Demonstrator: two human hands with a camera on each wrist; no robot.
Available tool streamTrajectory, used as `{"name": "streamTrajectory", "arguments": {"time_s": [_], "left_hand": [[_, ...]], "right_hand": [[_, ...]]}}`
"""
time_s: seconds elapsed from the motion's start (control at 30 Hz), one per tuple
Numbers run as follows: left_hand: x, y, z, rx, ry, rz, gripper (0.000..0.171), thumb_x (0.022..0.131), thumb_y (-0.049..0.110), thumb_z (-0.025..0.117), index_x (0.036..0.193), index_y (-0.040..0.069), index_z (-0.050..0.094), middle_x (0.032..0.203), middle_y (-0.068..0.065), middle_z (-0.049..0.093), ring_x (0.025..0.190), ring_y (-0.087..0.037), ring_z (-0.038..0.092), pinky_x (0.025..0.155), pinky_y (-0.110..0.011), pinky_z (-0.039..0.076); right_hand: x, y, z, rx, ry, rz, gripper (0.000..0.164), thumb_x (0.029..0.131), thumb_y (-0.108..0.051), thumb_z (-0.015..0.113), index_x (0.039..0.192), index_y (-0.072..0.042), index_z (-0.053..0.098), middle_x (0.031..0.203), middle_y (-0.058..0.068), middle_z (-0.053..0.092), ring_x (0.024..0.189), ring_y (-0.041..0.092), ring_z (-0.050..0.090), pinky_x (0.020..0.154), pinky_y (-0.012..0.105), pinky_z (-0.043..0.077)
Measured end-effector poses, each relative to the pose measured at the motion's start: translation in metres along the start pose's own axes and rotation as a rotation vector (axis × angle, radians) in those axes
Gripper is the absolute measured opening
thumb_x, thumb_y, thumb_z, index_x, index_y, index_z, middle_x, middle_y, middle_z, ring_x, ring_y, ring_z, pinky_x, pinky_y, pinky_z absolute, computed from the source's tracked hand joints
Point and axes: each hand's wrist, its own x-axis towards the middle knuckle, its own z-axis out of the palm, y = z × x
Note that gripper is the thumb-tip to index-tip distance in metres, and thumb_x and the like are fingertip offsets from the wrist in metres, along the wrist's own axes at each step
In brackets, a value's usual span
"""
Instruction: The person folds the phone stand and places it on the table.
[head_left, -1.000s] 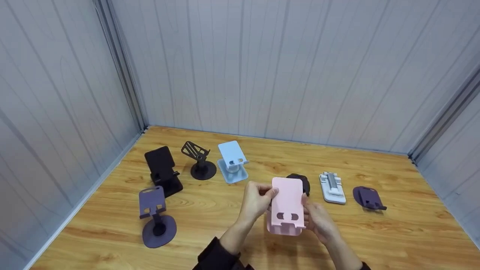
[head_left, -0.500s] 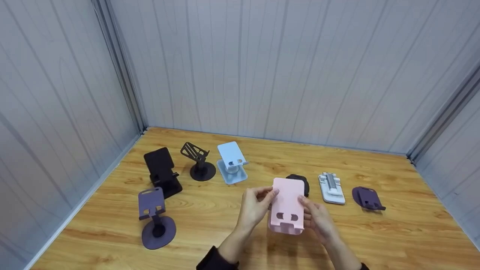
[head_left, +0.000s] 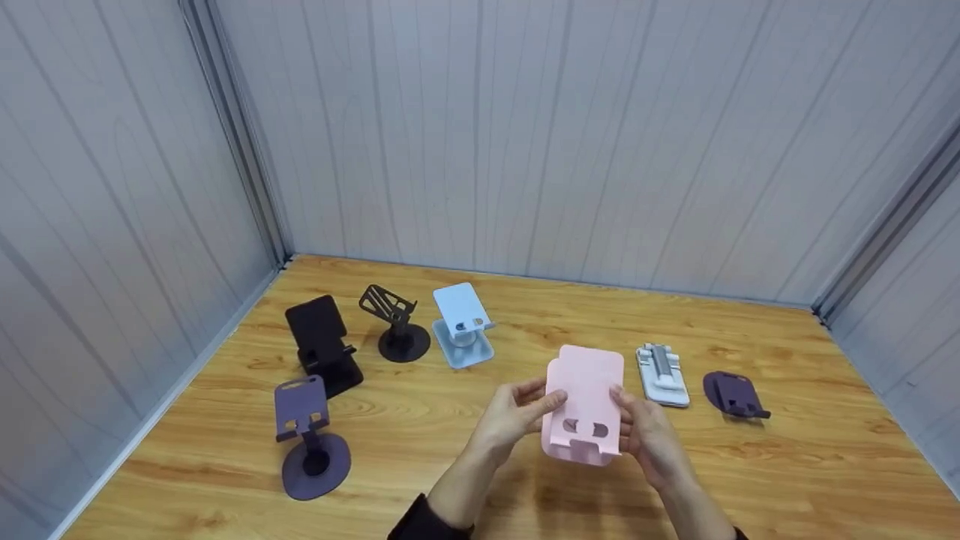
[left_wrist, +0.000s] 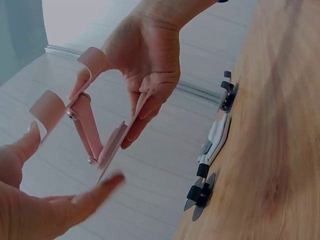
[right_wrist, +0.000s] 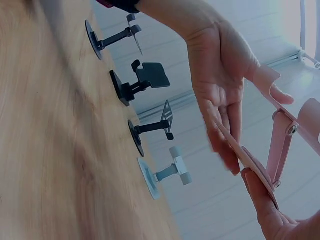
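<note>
A pink folding phone stand (head_left: 590,394) is held up off the wooden table between both hands, its two hook lips toward me. My left hand (head_left: 506,421) grips its left side, thumb on the upper plate and fingers round behind. On the right side my right hand (head_left: 651,442) holds it likewise, thumb on the plate's edge. In the left wrist view, a hinged arm (left_wrist: 87,125) joins the upper plate to the base, with a gap between them. The right wrist view shows the pink base plate (right_wrist: 240,152) between the fingers of both hands.
Left on the table are a purple stand (head_left: 316,465), a black stand (head_left: 319,330), a dark slotted stand (head_left: 405,341) and a light blue stand (head_left: 461,307). To the right lie a folded white stand (head_left: 664,379) and a folded purple stand (head_left: 737,395). Panels (head_left: 555,135) wall the back.
The pink stand has shifted slightly right and up, and its upper plate now sits right of its base. A black item behind it has gone out of sight. My right thumb has moved onto the plate.
</note>
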Motion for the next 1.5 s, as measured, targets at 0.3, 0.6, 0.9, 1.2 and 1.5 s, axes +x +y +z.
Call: {"name": "streamTrajectory", "arguments": {"time_s": [0.3,0.6,0.9,1.2,1.5], "left_hand": [[-0.002,0.002,0.001,-0.042,0.079,-0.013,0.054,0.099,0.004,0.075,0.142,-0.023,0.055,0.129,-0.033,0.072,0.104,-0.024,0.076,0.079,-0.030,0.069],[-0.005,0.002,0.000,-0.030,0.084,0.037,0.052,0.093,-0.004,0.075,0.139,-0.023,0.058,0.115,-0.023,0.077,0.086,-0.011,0.073,0.068,-0.021,0.065],[-0.008,0.002,-0.001,-0.044,0.058,0.080,0.052,0.091,-0.009,0.074,0.137,-0.026,0.057,0.112,-0.024,0.079,0.087,-0.012,0.076,0.069,-0.021,0.066],[-0.009,0.003,0.001,-0.044,0.106,0.093,0.050,0.088,-0.010,0.076,0.134,-0.026,0.060,0.115,-0.032,0.077,0.086,-0.014,0.077,0.064,-0.019,0.063],[-0.007,0.000,0.005,-0.058,0.186,0.131,0.051,0.085,-0.013,0.076,0.132,-0.026,0.061,0.111,-0.030,0.078,0.086,-0.016,0.078,0.072,-0.024,0.067]], "right_hand": [[-0.004,-0.003,0.002,0.004,0.008,0.008,0.025,0.109,-0.020,0.043,0.112,-0.003,0.061,0.087,-0.005,0.076,0.081,0.005,0.075,0.075,0.022,0.066],[-0.005,-0.005,0.006,-0.010,0.062,0.009,0.029,0.113,-0.009,0.046,0.128,0.010,0.061,0.088,-0.004,0.077,0.081,0.006,0.077,0.072,0.023,0.067],[-0.008,-0.007,0.011,-0.066,0.096,-0.015,0.051,0.112,-0.007,0.049,0.148,0.027,0.038,0.095,-0.001,0.079,0.083,0.007,0.078,0.072,0.025,0.067],[-0.009,-0.005,0.010,-0.048,0.079,-0.038,0.036,0.112,-0.004,0.049,0.139,0.020,0.052,0.092,-0.003,0.080,0.083,0.008,0.078,0.073,0.026,0.067],[-0.005,-0.008,0.008,-0.159,0.066,-0.040,0.059,0.115,-0.009,0.045,0.154,0.029,0.025,0.132,0.031,0.071,0.097,0.008,0.075,0.082,0.026,0.066]]}}
